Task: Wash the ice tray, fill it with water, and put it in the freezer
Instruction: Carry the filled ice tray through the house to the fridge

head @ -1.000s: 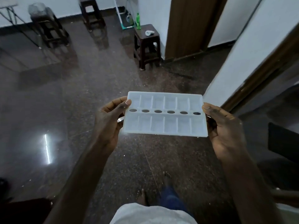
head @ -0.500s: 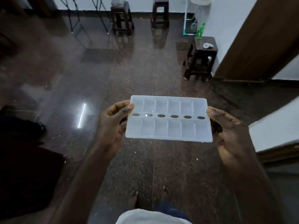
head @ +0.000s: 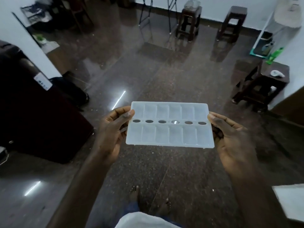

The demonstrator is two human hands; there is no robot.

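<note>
A white plastic ice tray (head: 169, 134) with two rows of compartments and a line of oval holes down its middle is held level in front of me, above the dark floor. My left hand (head: 113, 129) grips its left end, thumb on top and fingers underneath. Its right end is gripped the same way by my right hand (head: 230, 137). The compartments look glossy and a thin wet sheen shows near the front right edge. A dark cabinet-like appliance (head: 32, 112) stands at the left.
Dark polished floor (head: 156, 76) stretches ahead. Wooden stools (head: 189, 22) stand at the back wall, another stool (head: 261, 86) with a green bottle (head: 274, 55) at the right. A dark bag (head: 72, 89) lies by the appliance. White wall corners flank both sides.
The view has swung left: the doorway and right wall have slid out of view, and the dark appliance and left wall have come in. Both hands still hold the tray level.
</note>
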